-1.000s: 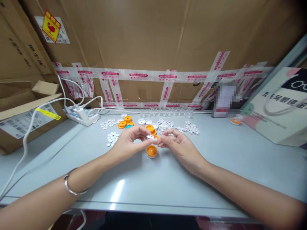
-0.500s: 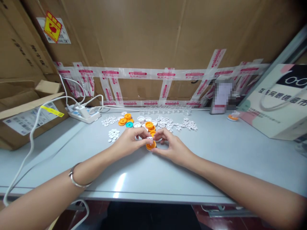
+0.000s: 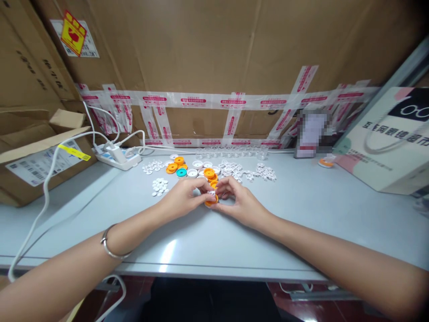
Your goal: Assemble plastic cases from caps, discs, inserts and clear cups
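Note:
Just above the table, my left hand pinches a small white plastic piece between thumb and fingers. Directly beneath it is an orange round cup-like disc, which my right hand grips at its edge with the thumb low and the fingers curled behind. The white piece appears to sit at or in the disc's hollow; fingertips partly hide where they meet. More orange discs lie right behind my hands, with white round discs and one teal disc beside them.
Small white round pieces lie left; white cut-out pieces lie right. Clear plastic cups line the back. A power strip, an open carton, a phone, an orange-and-white assembled piece and a paper bag stand around.
My right fingers have closed in slightly nearer the white piece, and the disc is more covered by my fingers. The whole view has shifted a little; other pieces stay put.

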A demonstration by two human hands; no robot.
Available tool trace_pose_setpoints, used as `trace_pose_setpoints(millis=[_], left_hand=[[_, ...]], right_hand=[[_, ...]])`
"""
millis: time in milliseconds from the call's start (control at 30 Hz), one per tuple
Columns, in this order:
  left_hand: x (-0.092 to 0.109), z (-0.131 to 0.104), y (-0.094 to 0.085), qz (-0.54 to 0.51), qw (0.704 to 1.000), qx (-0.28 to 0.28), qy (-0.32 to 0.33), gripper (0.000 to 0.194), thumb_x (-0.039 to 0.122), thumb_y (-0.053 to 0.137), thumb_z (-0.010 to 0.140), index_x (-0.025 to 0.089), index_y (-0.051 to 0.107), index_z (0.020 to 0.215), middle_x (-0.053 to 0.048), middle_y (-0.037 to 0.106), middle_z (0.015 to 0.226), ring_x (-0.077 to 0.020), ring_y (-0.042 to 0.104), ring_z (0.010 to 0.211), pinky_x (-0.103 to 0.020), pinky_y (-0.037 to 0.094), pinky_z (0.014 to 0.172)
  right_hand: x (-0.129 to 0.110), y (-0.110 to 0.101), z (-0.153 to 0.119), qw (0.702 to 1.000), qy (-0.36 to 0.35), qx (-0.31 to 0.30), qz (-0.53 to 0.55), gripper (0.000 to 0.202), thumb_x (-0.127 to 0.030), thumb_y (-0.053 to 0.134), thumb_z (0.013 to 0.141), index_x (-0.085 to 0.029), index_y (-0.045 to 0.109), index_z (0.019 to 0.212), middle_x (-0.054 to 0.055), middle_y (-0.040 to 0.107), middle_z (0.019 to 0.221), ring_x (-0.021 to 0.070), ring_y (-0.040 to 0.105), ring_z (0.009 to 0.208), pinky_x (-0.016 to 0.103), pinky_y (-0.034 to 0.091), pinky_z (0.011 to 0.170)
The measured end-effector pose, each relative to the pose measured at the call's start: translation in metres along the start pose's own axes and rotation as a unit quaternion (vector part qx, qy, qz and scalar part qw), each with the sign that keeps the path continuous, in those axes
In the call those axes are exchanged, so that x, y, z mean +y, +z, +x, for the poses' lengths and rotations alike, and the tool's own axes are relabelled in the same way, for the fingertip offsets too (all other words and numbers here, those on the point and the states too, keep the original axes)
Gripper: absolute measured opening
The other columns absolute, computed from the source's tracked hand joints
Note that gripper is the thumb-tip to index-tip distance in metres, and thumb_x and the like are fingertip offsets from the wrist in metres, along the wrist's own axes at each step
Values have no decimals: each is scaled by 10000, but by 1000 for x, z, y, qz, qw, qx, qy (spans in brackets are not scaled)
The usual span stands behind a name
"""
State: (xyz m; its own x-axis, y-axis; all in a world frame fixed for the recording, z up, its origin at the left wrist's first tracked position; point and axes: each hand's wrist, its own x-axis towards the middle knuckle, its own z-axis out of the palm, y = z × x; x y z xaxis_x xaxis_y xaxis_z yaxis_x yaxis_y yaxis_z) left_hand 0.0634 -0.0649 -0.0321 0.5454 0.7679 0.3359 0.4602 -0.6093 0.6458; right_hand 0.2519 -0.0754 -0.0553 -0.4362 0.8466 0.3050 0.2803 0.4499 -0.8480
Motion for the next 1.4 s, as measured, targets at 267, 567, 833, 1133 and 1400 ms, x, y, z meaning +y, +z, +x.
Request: trace_pose_setpoints(millis=[267, 567, 833, 1133, 1400], left_hand=[[-3, -1, 4, -12, 1000, 1, -11, 101, 250, 595, 792, 165, 619, 742, 8, 649, 737, -133, 581, 719, -241, 423, 691], [0, 2, 6, -1, 999, 3, -44, 122, 247, 588, 773, 158, 572, 691, 10, 622, 713, -137, 556, 685, -246, 418, 652], [1, -1, 3, -25, 999, 16, -18, 101, 264, 607, 779, 167, 625, 798, 2, 646, 764, -137, 587, 730, -244, 452, 704], [-4, -3, -6, 1, 1000, -10, -9, 361, 342, 706, 684, 162, 584, 972, -51, 623, 969, -169, 577, 887, -282, 447, 777], [-2, -7, -4, 28, 999, -40, -15, 446, 368, 722, 656, 181, 548, 1021, -53, 580, 997, -194, 541, 914, -326, 424, 818]], right_hand=[[1, 0, 0, 1000, -4, 3, 5, 323, -324, 675, 732, -231, 438, 931, 19, 591, 924, 152, 610, 855, 339, 505, 808], [1, 3, 0, 1000, -15, 6, 2, 303, -309, 662, 743, -227, 443, 935, 24, 602, 917, 158, 611, 866, 350, 503, 818], [1, 1, 1, 1000, -7, 10, 14, 314, -334, 682, 721, -224, 478, 933, 23, 585, 936, 152, 597, 857, 336, 501, 808], [-2, -10, -1, 1000, -11, 8, 3, 465, -329, 747, 648, -234, 474, 1012, 39, 600, 1012, 174, 599, 927, 364, 482, 868], [-13, -87, 14, 983, 33, 182, -16, 291, -413, 676, 700, -220, 600, 904, 46, 648, 943, 196, 605, 882, 374, 473, 839]])
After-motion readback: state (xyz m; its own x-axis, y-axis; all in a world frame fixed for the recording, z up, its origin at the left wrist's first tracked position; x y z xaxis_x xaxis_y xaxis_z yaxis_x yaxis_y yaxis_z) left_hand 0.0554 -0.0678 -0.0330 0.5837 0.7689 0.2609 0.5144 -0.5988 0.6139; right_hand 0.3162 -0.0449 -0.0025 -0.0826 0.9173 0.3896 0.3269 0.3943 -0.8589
